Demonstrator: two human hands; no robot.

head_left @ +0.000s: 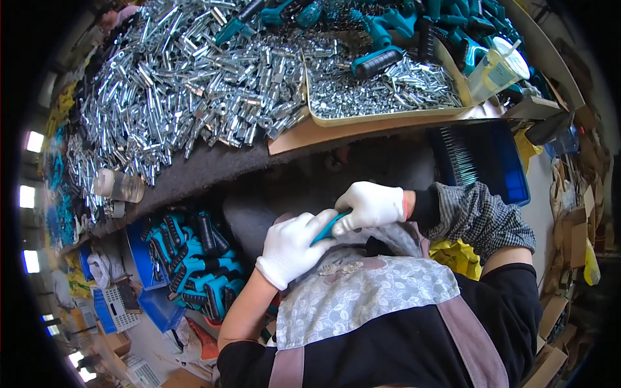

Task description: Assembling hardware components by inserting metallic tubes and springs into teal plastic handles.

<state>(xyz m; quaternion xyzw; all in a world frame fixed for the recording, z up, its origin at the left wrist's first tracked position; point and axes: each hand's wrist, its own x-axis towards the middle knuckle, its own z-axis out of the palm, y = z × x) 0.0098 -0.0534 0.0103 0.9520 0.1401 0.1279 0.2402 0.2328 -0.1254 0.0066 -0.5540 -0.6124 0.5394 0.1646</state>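
Note:
In front of my apron (369, 294), both hands, in white gloves, meet on a small teal plastic piece (328, 227). My left hand (289, 247) has its fingers closed round the piece from the left. From the right, my right hand (373, 205) pinches its upper end with thumb and fingers. Most of the piece is hidden by the gloves, so its exact kind does not show. Both hands are below the bench's front edge (220, 169), near my lap.
Loose shiny metal parts (194, 77) heap the bench. A cream tray (381, 116) holds smaller ones, with a teal-and-black tool body (377, 61) over it. Lidded cup (498, 72) at right, jar (121, 186) at left. Tool bodies (200, 262) pile lower left; a blue bin (515, 178) stands right.

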